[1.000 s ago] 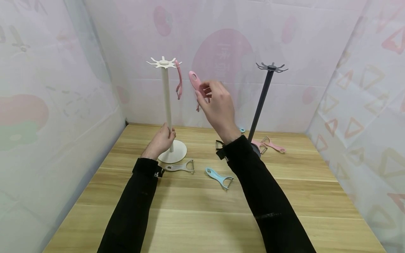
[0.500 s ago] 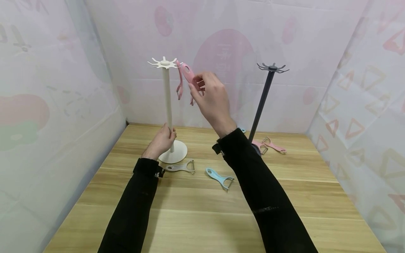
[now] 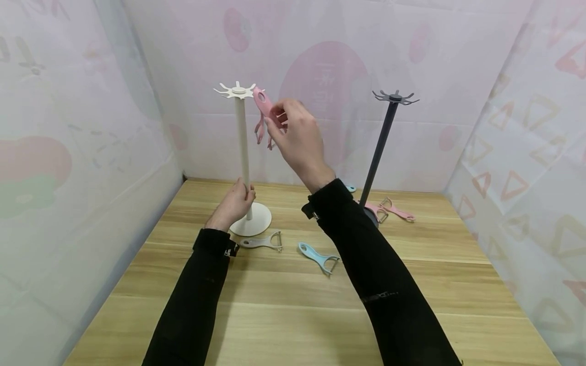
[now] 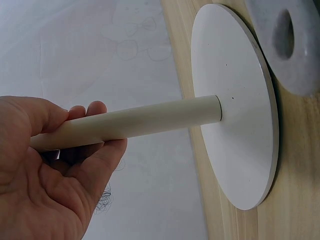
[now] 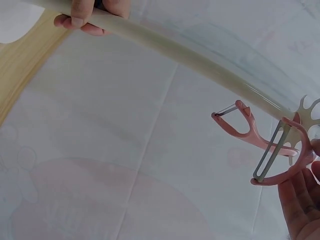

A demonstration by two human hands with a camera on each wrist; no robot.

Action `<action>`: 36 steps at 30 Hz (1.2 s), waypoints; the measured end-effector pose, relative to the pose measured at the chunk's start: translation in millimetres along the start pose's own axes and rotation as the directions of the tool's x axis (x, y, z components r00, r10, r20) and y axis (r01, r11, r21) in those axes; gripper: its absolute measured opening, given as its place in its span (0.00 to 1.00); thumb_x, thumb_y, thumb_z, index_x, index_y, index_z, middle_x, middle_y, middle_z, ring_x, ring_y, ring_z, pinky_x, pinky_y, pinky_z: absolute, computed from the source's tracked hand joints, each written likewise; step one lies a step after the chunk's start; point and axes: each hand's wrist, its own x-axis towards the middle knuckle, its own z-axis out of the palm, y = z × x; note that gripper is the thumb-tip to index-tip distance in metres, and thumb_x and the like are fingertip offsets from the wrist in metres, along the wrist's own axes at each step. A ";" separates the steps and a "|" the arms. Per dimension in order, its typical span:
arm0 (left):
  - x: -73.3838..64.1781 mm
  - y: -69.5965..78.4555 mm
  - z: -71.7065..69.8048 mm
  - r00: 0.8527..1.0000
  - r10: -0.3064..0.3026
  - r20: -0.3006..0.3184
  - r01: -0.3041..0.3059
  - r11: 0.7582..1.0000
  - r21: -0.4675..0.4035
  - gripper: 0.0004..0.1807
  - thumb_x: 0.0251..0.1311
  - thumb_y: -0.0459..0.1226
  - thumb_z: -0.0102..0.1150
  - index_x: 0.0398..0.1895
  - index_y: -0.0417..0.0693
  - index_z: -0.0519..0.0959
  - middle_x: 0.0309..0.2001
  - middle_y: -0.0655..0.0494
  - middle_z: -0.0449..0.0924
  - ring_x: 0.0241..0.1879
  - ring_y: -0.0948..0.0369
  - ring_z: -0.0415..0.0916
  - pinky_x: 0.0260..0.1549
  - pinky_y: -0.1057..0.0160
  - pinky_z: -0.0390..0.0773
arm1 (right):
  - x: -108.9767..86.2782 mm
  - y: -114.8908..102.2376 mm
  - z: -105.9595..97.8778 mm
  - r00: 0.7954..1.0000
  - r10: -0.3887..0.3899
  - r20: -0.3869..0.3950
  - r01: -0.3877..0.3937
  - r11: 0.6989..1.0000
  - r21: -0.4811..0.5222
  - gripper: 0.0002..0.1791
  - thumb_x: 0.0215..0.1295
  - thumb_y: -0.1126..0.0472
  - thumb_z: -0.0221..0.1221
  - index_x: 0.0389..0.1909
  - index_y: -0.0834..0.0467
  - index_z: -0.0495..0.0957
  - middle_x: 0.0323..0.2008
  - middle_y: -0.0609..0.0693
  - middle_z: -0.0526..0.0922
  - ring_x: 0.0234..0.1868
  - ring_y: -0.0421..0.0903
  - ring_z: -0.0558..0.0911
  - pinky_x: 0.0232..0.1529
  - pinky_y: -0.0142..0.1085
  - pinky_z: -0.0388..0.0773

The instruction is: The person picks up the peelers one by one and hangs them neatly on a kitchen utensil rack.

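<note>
Both your hands are busy and well apart, one low and one high. Your left hand [image 3: 233, 203] is wrapped round the lower pole of the cream-white stand [image 3: 241, 145], just above its flat round base [image 4: 235, 150]. Your right hand [image 3: 299, 136] pinches a pink Y-shaped plastic peeler [image 3: 264, 104] by its handle, up beside the stand's star-shaped top of hooks [image 3: 238, 92]. The holed end of that handle points up at the hook tips; you cannot tell from these views whether a hook passes through the hole. Just behind it, a second pink peeler [image 5: 256, 139] hangs from the same top with its blade end down.

On the wood-grain bench [image 3: 274, 325], a grey Y-shaped peeler [image 3: 253, 243] lies just in front of the white base, and a light-blue Y-shaped peeler [image 3: 313, 255] lies to its right. Further right stands a dark grey stand [image 3: 380, 147] with matching hooks, and a pink peeler with a slim handle [image 3: 399, 212] lies near its foot.
</note>
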 end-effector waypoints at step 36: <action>0.4 0.4 1.5 1.000 0.008 0.000 -0.008 1.000 0.000 0.18 0.98 0.39 0.43 0.74 0.34 0.67 0.64 0.33 0.80 0.63 0.43 0.81 0.71 0.35 0.84 | 5.5 7.0 26.2 0.994 0.104 0.023 -0.107 0.967 0.233 0.14 0.85 0.62 0.71 0.61 0.64 0.83 0.55 0.58 0.90 0.59 0.51 0.94 0.63 0.35 0.93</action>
